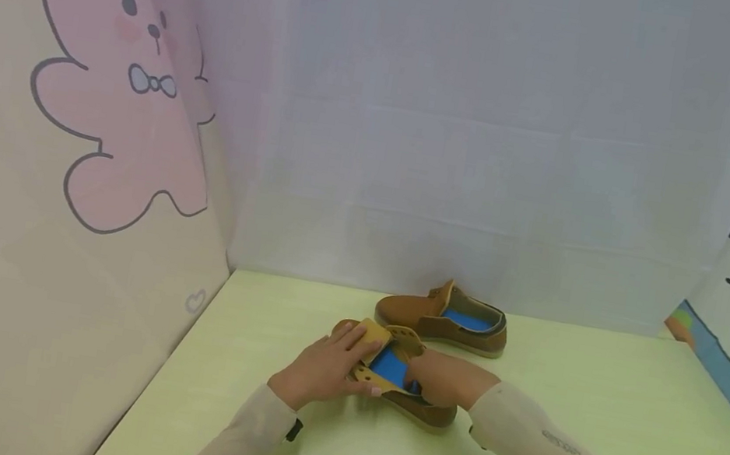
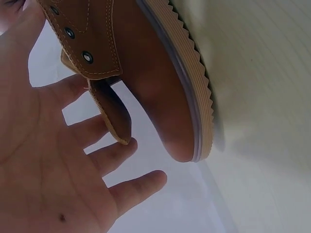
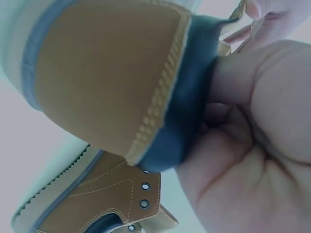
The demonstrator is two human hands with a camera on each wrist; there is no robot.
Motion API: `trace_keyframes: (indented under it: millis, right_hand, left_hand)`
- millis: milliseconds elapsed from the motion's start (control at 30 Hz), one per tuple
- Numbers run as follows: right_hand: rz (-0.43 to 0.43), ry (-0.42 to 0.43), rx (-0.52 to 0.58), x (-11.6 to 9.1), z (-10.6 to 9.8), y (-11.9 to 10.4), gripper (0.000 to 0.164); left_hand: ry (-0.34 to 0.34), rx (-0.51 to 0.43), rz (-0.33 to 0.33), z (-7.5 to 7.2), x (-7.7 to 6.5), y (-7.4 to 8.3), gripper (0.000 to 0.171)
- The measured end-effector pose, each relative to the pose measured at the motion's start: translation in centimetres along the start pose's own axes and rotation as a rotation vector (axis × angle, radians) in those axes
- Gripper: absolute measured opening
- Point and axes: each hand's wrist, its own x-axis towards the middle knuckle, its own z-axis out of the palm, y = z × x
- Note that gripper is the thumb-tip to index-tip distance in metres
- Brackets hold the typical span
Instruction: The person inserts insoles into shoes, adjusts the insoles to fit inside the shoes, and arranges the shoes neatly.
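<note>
A brown lace-up shoe (image 1: 419, 409) without laces sits on the table with its toe to the left. Inside it a blue insole (image 1: 389, 366) shows. My left hand (image 1: 332, 364) lies over the front opening, straight fingers against the yellowish tongue (image 1: 375, 333) and thumb at the near eyelet flap (image 2: 80, 39). In the left wrist view those fingers are spread behind the tongue. My right hand (image 1: 445, 375) reaches into the heel end; in the right wrist view it presses by the dark blue heel lining (image 3: 189, 97), fingers bent, fingertips hidden inside the shoe.
A matching brown shoe (image 1: 405, 310) with a blue insole stands just behind, near the back edge, toe left. The pale yellow-green table (image 1: 273, 324) is bounded by a white cloth (image 1: 488, 159) at the back and printed cloths at both sides.
</note>
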Motion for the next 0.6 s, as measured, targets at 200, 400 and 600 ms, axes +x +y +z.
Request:
trace_keyframes:
  millis: [200,400,600]
  right_hand:
    - [-0.068,0.139,0.059,0.0,0.9,0.3,0.022]
    - [-0.181,0.367,0.135,0.4,1.4,1.2,0.019]
    - [-0.061,0.593,0.147,0.8,1.3,1.6,0.015]
  left_hand:
    - [0.031,0.033,-0.002,0.0,-0.1,-0.1,0.076]
    - [0.103,0.054,0.023,0.4,0.0,-0.3,0.073]
    - [0.205,0.052,0.085,0.4,0.1,-0.5,0.080]
